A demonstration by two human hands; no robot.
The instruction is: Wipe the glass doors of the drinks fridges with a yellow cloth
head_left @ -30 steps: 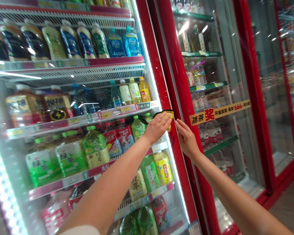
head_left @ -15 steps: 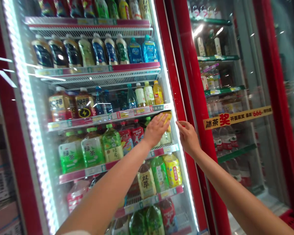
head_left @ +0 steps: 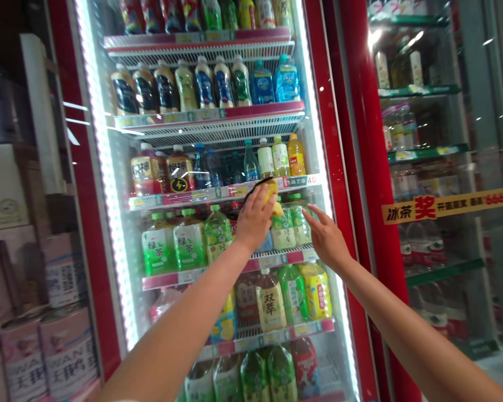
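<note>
My left hand presses a yellow cloth with a dark edge against the glass door of a lit drinks fridge. It sits just below the price strip of the middle shelf. To its right, my right hand is raised near the door's right side, fingers apart and holding nothing. Behind the glass, between the hands, stand green tea bottles. Part of the cloth is hidden by my left fingers.
The red door frame runs down the right side. Beyond it stands a second fridge with a yellow sticker strip. Stacked pink cartons and a pale upright post are at the left.
My left hand has moved left along the glass with the cloth, away from the door's right edge. My right hand's fingers have spread more. The view has shifted left, showing more cartons.
</note>
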